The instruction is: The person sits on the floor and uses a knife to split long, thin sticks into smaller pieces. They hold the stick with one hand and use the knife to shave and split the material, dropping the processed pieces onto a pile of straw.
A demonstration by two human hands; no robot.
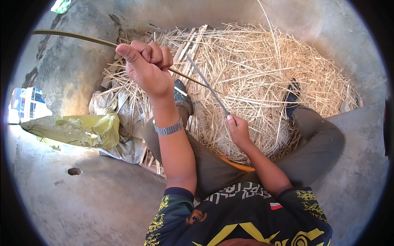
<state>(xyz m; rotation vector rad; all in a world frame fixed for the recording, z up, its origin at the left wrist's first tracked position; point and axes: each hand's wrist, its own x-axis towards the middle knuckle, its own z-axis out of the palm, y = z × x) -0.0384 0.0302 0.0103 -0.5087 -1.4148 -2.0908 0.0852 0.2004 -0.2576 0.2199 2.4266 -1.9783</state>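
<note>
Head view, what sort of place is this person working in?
Probably an outdoor, sunlit work spot for splitting cane: rough grey concrete ground, a big heap of pale straw-like shavings, and a long thin strip in the left hand.

Thin matt bamboo strip [74, 36], smooth and greenish. Dull grey metal blade [205, 84]. Dry, rough, straw-coloured shavings [262, 69] in a heap. Linked metal watch band [168, 128], slight sheen. Crinkled glossy yellow plastic bag [74, 129]. Rough matt concrete floor [94, 205].
</note>
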